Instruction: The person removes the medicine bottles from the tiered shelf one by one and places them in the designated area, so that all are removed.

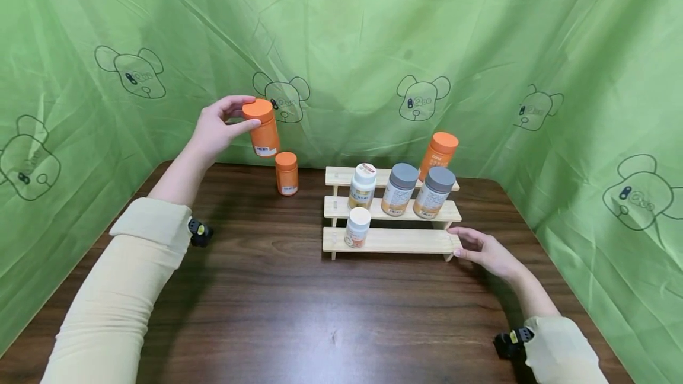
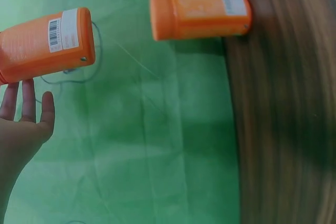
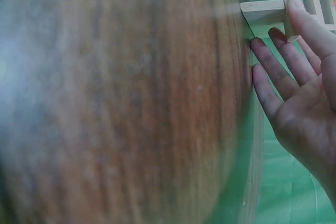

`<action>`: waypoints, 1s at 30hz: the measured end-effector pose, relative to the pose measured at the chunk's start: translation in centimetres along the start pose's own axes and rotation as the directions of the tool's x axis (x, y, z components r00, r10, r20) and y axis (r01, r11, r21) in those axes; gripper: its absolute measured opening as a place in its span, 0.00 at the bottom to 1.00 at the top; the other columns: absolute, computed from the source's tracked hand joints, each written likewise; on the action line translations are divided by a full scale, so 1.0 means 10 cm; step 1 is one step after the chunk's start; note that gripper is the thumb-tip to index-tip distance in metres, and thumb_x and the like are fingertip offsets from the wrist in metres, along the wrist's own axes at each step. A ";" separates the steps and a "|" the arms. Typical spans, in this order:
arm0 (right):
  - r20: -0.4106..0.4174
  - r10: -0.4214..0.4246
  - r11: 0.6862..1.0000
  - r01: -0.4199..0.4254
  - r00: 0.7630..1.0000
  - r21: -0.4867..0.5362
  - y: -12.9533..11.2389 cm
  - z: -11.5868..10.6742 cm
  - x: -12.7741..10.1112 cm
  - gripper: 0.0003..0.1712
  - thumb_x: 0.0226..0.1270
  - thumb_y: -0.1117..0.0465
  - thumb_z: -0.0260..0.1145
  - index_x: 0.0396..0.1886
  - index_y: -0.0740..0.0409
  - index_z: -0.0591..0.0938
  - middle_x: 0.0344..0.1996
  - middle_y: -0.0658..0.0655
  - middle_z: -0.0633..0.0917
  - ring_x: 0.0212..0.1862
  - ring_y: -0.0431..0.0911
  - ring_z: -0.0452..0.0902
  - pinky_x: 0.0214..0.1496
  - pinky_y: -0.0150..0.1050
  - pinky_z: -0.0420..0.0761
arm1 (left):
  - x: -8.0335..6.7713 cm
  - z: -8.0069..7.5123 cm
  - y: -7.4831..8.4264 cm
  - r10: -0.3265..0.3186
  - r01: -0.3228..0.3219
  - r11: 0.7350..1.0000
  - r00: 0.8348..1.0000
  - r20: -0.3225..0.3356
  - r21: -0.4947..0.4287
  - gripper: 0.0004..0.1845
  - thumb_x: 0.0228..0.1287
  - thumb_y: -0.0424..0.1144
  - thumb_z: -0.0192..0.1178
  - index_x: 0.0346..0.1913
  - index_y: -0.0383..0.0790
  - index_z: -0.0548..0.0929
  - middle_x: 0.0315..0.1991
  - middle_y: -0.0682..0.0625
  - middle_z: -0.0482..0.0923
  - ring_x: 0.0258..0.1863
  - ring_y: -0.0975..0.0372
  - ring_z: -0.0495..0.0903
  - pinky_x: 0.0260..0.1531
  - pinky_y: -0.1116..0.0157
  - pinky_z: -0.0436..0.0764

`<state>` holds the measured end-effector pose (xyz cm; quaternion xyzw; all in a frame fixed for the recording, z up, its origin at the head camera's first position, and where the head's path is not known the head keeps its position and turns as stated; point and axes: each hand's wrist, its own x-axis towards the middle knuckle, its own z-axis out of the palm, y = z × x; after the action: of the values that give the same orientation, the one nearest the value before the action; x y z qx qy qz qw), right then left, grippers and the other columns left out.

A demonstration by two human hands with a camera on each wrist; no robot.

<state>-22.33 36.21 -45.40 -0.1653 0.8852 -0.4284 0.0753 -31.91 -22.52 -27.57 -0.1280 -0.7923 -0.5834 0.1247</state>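
Holding an orange bottle aloft in the left hand — well to the left of the wooden rack
Grasped near the cap between thumb and fingers, with long axis close to upright, cap up and base tipped slightly rightward; off the bench, above and left of a second orange bottle standing on the rack's left side. At the far end — pinching the right edge of the rack's lowest shelf between thumb and fingers of the right hand, well apart from either orange bottle
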 end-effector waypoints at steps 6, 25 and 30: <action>-0.003 0.003 1.000 -0.003 1.000 -0.001 -0.01 -0.01 0.00 0.28 0.63 0.56 0.66 0.63 0.53 0.72 0.59 0.61 0.77 0.55 0.27 0.70 0.53 0.22 0.69 | 0.03 -0.06 -0.27 -0.022 0.024 0.999 0.999 -0.035 0.045 0.29 0.55 0.43 0.69 0.61 0.48 0.76 0.51 0.58 0.78 0.50 0.66 0.72 0.41 0.75 0.74; 0.005 -0.004 1.000 0.004 1.000 0.007 -0.03 0.00 -0.01 0.28 0.63 0.57 0.66 0.63 0.52 0.72 0.59 0.60 0.77 0.56 0.29 0.70 0.55 0.23 0.68 | -0.07 -0.05 -0.84 -0.069 0.088 0.992 0.976 -0.207 0.087 0.30 0.53 0.47 0.69 0.60 0.49 0.76 0.48 0.55 0.77 0.46 0.68 0.72 0.38 0.73 0.71; 0.006 -0.018 1.000 0.018 1.000 0.018 -0.01 -0.01 0.00 0.28 0.63 0.57 0.66 0.63 0.53 0.72 0.59 0.60 0.76 0.57 0.29 0.70 0.55 0.23 0.69 | -0.14 0.00 -0.85 -0.107 0.129 0.988 0.969 -0.225 0.088 0.29 0.55 0.45 0.68 0.61 0.44 0.75 0.50 0.48 0.76 0.48 0.65 0.72 0.39 0.72 0.69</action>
<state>-22.36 36.19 -45.30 -0.1739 0.8796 -0.4362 0.0758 -33.58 -25.00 -35.60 -0.0089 -0.8086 -0.5592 0.1830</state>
